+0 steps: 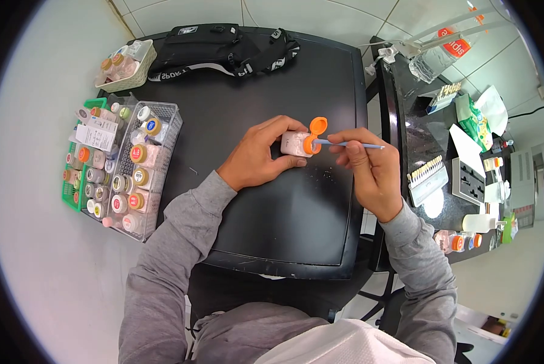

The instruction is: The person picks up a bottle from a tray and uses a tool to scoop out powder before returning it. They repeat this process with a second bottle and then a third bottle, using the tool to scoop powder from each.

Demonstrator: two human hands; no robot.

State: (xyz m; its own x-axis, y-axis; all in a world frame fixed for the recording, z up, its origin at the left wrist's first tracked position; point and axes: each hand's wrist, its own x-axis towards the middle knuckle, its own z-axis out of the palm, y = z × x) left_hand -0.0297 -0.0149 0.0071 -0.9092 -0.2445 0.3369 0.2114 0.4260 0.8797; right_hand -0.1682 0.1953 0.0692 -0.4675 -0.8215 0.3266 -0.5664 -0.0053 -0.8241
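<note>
My left hand (261, 153) is closed around a small clear bottle (295, 144) of pale pink powder, its neck pointing to the right. The bottle's orange flip cap (319, 125) stands open. In my right hand (369, 167) a thin light-blue stick (351, 144) is pinched between thumb and fingers, its left end right at the orange mouth of the bottle. White crumbs (328, 175) lie scattered on the black table below the bottle.
Clear and green baskets (176, 121) full of small jars stand at the left. A cream basket (140, 77) and a black strapped bag (193, 45) lie at the back. On the right counter are shade guides (428, 185), a plastic bottle (429, 64) and a tissue pack (471, 121).
</note>
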